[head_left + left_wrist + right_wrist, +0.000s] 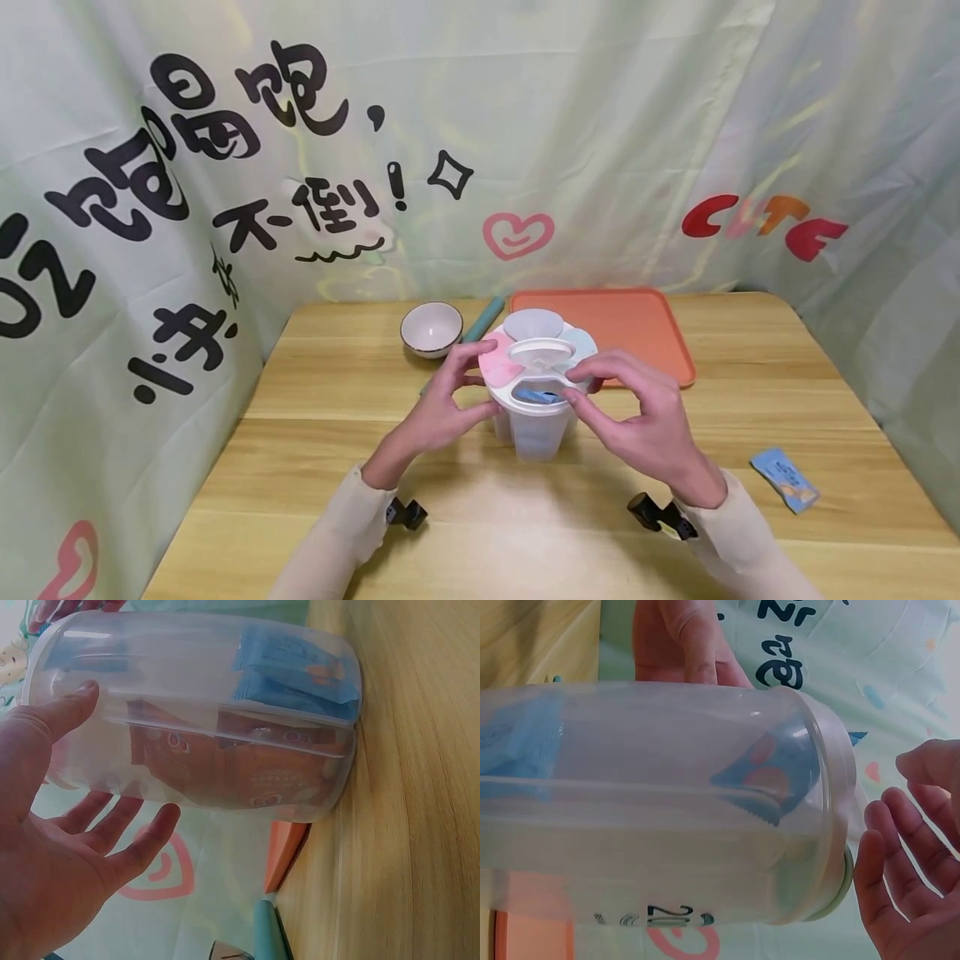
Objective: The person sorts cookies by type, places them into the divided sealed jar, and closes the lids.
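Note:
A clear plastic storage container (540, 440) with several compartments stands upright on the table. Its round lid has pastel flaps, and a white flap (542, 354) is raised at the near side. My left hand (442, 408) holds the container's left side near the lid, thumb and fingers spread around it. A blue packet (776, 776) sits in the top of the near compartment, one corner poking out of the opening. Beside that opening is my right hand (645, 417), thumb and fingers apart and off the packet. Lower down are blue packets (300, 675) and brown packets (187, 761).
An orange tray (648, 325) lies behind the container. A white bowl (431, 327) and a teal stick-like item (485, 318) are at the back left. Another blue packet (786, 480) lies on the wooden table (315, 467) at right. Printed cloth hangs behind.

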The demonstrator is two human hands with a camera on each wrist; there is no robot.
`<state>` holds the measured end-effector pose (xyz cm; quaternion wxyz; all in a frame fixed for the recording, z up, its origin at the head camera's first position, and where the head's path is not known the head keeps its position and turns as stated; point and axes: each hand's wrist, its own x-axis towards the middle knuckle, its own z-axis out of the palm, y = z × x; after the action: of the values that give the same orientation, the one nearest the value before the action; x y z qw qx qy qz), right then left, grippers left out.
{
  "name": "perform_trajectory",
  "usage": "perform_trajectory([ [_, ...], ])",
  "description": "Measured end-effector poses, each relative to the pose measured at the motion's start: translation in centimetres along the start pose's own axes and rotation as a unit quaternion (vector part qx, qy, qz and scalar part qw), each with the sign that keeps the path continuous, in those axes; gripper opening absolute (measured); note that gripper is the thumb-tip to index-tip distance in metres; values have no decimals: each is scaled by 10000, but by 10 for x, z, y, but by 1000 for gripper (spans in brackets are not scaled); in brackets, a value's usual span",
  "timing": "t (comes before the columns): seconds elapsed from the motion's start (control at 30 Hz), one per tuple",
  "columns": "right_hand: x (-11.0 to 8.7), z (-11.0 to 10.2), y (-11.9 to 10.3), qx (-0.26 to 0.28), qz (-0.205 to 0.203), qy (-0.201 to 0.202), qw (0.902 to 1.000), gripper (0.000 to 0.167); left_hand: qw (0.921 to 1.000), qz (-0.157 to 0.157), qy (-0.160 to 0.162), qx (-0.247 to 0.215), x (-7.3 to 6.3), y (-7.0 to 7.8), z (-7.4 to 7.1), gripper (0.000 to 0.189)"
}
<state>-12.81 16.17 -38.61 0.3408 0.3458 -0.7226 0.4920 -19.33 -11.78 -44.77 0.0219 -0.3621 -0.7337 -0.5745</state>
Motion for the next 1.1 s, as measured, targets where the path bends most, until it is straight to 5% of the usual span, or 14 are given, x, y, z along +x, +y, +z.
perform_trajectory([
  [0.6, 0, 12, -3, -634, -13, -502, 9967, 30, 10000, -10, -29, 6, -1, 0, 1, 79],
  [0.87, -1, 11, -4, -963, 422, -255, 9941, 5, 10000, -76, -28, 40, 1, 1, 0, 79],
  [1.1, -3, 15, -5, -968, 779, -332, 9917, 18, 10000, -52, -14, -18, 1, 1, 0, 79],
])
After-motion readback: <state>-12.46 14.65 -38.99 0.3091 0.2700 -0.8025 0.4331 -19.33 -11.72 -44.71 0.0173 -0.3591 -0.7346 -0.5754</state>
